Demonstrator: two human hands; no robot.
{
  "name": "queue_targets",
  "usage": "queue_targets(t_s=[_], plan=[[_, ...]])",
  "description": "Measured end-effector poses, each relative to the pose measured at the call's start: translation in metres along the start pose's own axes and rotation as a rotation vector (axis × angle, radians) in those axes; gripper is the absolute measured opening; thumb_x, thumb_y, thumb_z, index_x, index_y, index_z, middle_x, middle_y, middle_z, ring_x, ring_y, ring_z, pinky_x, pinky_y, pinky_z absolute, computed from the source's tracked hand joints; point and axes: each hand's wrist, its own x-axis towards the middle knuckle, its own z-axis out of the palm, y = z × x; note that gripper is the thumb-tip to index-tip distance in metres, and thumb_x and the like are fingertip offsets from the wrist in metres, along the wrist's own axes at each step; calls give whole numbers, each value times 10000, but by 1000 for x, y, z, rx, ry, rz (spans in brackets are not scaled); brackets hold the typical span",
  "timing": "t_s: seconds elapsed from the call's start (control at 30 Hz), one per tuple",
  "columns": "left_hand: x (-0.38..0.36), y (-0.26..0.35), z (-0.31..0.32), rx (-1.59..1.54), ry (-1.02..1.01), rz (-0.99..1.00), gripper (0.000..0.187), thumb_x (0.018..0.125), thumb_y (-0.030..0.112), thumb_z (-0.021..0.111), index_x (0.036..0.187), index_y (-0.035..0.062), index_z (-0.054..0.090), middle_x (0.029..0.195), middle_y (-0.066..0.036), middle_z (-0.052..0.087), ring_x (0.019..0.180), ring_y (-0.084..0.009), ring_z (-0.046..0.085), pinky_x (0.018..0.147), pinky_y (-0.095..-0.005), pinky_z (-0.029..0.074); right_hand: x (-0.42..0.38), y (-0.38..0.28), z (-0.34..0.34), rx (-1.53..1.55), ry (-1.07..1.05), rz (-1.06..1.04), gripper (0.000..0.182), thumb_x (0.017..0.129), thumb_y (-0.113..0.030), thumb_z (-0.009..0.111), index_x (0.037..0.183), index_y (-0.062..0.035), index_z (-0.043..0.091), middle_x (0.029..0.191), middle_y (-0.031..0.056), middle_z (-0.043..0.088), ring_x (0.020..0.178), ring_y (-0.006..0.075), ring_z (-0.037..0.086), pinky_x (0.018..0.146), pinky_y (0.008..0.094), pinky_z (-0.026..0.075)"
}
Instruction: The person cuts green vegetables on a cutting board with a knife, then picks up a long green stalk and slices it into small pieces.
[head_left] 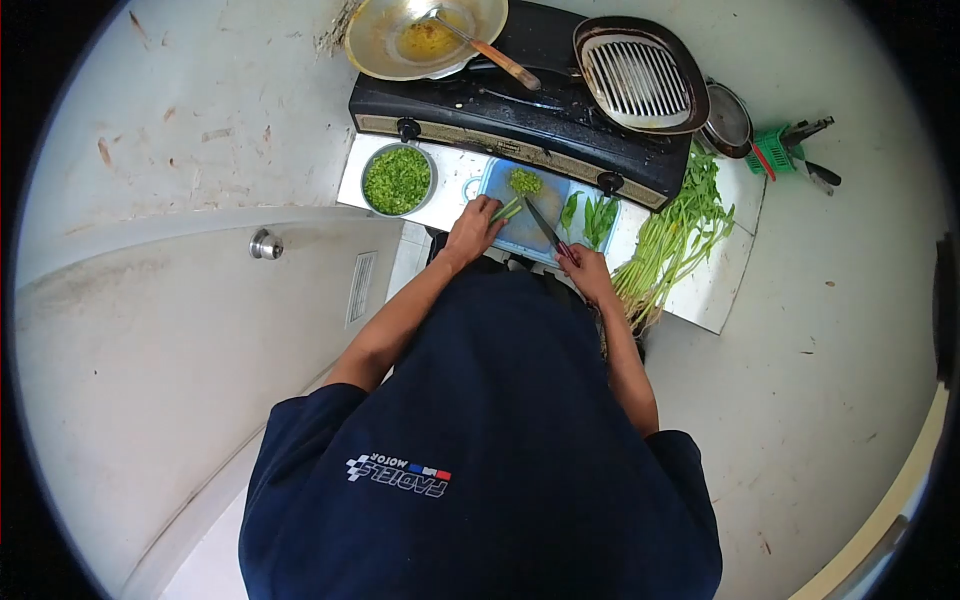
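Several green stems (509,210) are gripped in my left hand (472,232), their cut ends pointing over a blue cutting board (508,236). My right hand (585,271) is closed round the dark red handle of a knife (545,226). The blade slants up and left across the board, its tip near the stems. A small heap of chopped greens (525,181) lies at the board's far side. Loose green leaves (599,220) rest on its right part, beside the knife. The fingertips of my left hand are partly hidden by the stems.
A bowl of chopped greens (398,181) stands left of the board. Long leafy stems (672,237) lie at the right. Behind is a gas stove (520,125) bearing a wok (375,40) with a wooden-handled spatula (505,65) and a grill pan (600,40). A green basket (771,148) holds utensils.
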Motion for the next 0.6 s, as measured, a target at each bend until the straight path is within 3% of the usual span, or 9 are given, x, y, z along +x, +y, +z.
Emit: queue_targets(t_s=[0.4, 0.6], plan=[[10, 1, 6, 129, 30, 189, 284, 892, 67, 672, 1173, 47, 640, 1088, -141, 604, 1043, -368, 606, 893, -468, 526, -7, -6, 0, -4, -1, 0, 415, 954, -387, 709, 1055, 16, 712, 815, 253, 693, 770, 427, 684, 713, 466, 513], [11, -2, -2, 99, 18, 175, 261, 893, 54, 652, 1154, 42, 650, 1038, -137, 615, 1013, -365, 616, 878, -457, 534, -8, -24, -6, -69, -26, -3, 387, 957, -359, 706, 1058, 15, 706, 875, 262, 716, 855, 451, 699, 782, 486, 532]])
